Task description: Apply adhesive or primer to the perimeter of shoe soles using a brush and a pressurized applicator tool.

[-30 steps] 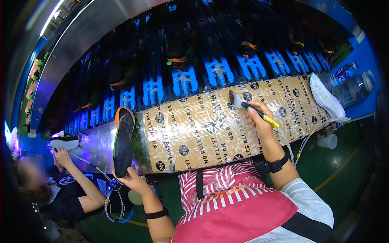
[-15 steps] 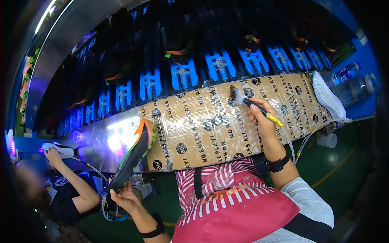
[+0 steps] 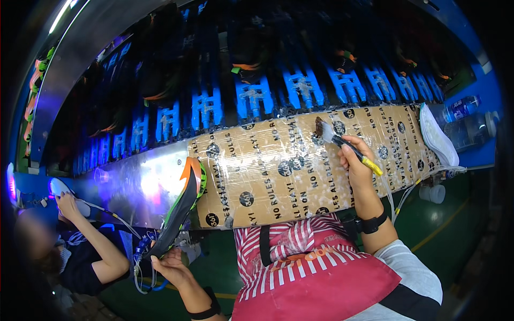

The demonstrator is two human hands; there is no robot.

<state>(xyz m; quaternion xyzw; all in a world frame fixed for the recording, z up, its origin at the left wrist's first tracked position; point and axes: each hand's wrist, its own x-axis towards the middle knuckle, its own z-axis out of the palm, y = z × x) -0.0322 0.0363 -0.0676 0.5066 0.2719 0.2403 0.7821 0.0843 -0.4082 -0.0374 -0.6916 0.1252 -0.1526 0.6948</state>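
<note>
My left hand (image 3: 174,266) grips one end of a shoe sole (image 3: 182,211), dark grey with orange and green edges. The sole slants up over the near left corner of a cardboard sheet (image 3: 251,176), its orange end uppermost. In my right hand (image 3: 356,159) is a brush (image 3: 342,143) with a black handle and a yellow end, and a clear tube trails below that hand. Its dark-tipped bristles point to the far left, at the far part of the cardboard. Whether they touch the sheet I cannot tell.
Beyond the bench stands a row of blue holders (image 3: 254,99) with dark, orange-trimmed shoe parts above them. A white sole-shaped piece (image 3: 436,136) lies at the right end, beside clear bottles (image 3: 466,131). At left, a co-worker's hand (image 3: 67,206) holds a white shoe part.
The whole view has shifted slightly, so the bench appears lower and further right. Both hands keep their holds on the sole and the brush. The co-worker's white shoe part has tilted.
</note>
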